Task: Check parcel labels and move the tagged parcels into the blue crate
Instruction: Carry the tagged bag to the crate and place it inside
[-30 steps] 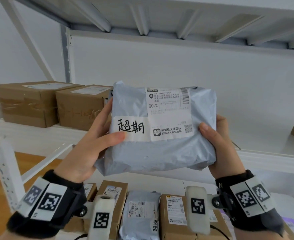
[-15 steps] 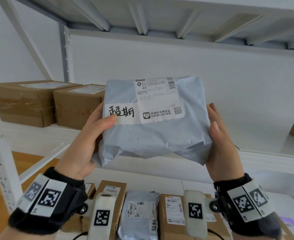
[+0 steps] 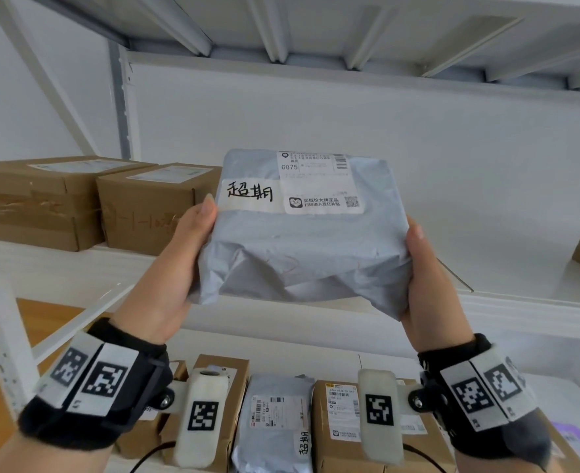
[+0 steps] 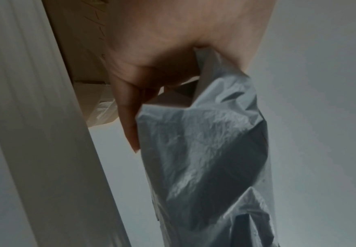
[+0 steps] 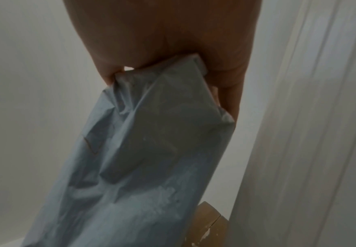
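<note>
Fingers (image 4: 128, 117) of the left hand (image 3: 165, 278) curl behind the left edge of a grey parcel (image 3: 309, 240), thumb on its front beside a handwritten tag (image 3: 249, 196); the right hand (image 3: 425, 281) clasps the opposite edge the same way, thumb forward, fingers (image 5: 232, 93) behind. Between them the parcel hangs tilted toward the camera in front of a white shelf (image 3: 60, 264), its printed label (image 3: 319, 182) and tag both readable.

With the tag plainly showing, the check looks done; what remains is likely the carry to the blue crate, which appears in none of the views. The soft wrapper sags and crumples at the lower corners, so a firm hold on the solid contents rather than the loose film should keep it from slipping. Two brown boxes (image 3: 111, 199) sit on the shelf just left of the parcel, and more parcels (image 3: 275, 414) stand in a row below; drawing it straight back before lowering should clear both.
</note>
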Motion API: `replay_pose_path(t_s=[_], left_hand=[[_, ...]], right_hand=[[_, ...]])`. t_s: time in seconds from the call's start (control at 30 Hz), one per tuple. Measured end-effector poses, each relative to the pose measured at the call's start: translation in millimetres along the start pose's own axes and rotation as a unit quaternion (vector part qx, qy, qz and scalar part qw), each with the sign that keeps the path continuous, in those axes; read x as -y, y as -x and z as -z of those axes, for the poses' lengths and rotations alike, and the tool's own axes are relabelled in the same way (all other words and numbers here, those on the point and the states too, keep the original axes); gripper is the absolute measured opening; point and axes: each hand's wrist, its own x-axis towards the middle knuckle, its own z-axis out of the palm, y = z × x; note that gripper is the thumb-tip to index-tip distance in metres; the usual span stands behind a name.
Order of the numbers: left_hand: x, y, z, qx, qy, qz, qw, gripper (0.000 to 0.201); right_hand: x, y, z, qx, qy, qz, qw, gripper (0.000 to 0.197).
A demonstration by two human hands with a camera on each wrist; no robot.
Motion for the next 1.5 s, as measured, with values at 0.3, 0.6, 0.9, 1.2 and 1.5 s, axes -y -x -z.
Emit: replay_pose_path(t_s=[0.3, 0.6, 0.9, 1.2, 1.5], left_hand=[[1.4, -5.2, 13.2, 0.056, 0.024, -0.008, 0.998, 0.076], [1.5, -2.7, 18.5, 0.127, 0.018, -0.007, 0.992, 0.099], [19.3, -8.8, 20.4, 0.178, 0.037, -0.016, 0.983, 0.081], [52.6, -10.5, -23.9, 0.241, 0.076, 0.002, 0.968, 0.081], [43.3, 13.2, -93.2, 0.307, 0.064, -0.003, 0.950, 0.076]], right_hand=[[-1.0, 0.6, 10.8, 0.029, -0.125, -0.038, 0.991, 0.049], [-2.6, 11.5, -0.7, 0.033, -0.123, -0.035, 0.991, 0.063], [-10.0, 35.2, -4.5, -0.052, -0.122, -0.028, 0.991, 0.062], [-3.2, 87.8, 26.4, -0.141, -0.077, -0.013, 0.987, 0.049], [32.7, 142.9, 71.4, -0.197, -0.019, 0.003, 0.980, 0.053]])
